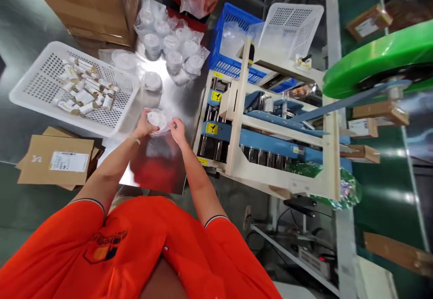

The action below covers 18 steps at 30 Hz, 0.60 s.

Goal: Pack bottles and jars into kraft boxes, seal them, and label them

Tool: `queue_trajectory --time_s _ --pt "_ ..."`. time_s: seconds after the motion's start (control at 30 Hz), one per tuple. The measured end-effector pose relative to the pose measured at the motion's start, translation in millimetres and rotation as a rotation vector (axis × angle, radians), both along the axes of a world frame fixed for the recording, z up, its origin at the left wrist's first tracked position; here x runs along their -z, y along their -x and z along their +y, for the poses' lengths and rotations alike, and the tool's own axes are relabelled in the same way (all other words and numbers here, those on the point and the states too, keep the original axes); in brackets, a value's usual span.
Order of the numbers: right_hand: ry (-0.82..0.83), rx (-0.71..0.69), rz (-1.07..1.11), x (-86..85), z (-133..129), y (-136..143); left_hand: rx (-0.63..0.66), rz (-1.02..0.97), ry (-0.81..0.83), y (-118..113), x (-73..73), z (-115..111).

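Observation:
A stack of white round pieces in a clear plastic bag (pixel 157 119) rests at the metal table's surface before me. Around its left side my left hand (pixel 145 125) is closed, thumb and fingers gripping it. My right hand (pixel 178 131) pinches the loose plastic at the bag's right edge. Just beyond stands another white round stack (pixel 152 82), apart from my hands. Farther back, several bagged white round stacks (pixel 174 61) are grouped together. What exactly the round pieces are, I cannot tell.
Left is a white perforated basket (pixel 37 82) with small white-and-brown rolls, above flat cardboard boxes (pixel 67 161). A large carton (pixel 91 12) stands at back. Opposite, a co-worker's hands (pixel 211 2) hold a bagged stack. A roller machine (pixel 270 141) and blue crate (pixel 216 42) stand right.

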State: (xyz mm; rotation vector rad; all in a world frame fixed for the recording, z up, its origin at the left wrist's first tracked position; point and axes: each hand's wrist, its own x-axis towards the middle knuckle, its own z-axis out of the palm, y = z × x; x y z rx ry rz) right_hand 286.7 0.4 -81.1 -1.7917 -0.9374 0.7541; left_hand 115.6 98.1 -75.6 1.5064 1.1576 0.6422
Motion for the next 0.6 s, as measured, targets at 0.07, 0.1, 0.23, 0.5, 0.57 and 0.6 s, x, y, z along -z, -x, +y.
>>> queue_trajectory --time_s 0.07,0.1,0.23,0.5,0.57,0.6 --pt "-0.074 -0.041 0.07 -13.7 -17.2 -0.2 -0.07 -0.084 0.087 12.2 -4.1 -3.9" --pt "-0.098 -0.061 0.103 -20.9 -24.0 -0.7 -0.099 -0.13 0.109 18.0 -7.3 -6.4" --pt "-0.181 -0.044 0.226 -47.9 -37.5 0.4 -0.118 -0.229 0.061 31.9 -26.5 -17.9" --pt "-0.327 -0.005 0.612 -101.1 -52.4 21.6 -0.02 -0.484 -0.042 45.4 -76.4 -36.9" --pt "-0.348 0.008 0.629 -114.0 -54.3 27.9 0.0 -0.512 -0.071 51.0 -91.0 -42.0" --pt "-0.355 0.021 0.626 -119.3 -54.4 31.3 0.012 -0.522 -0.094 53.9 -98.5 -44.6"
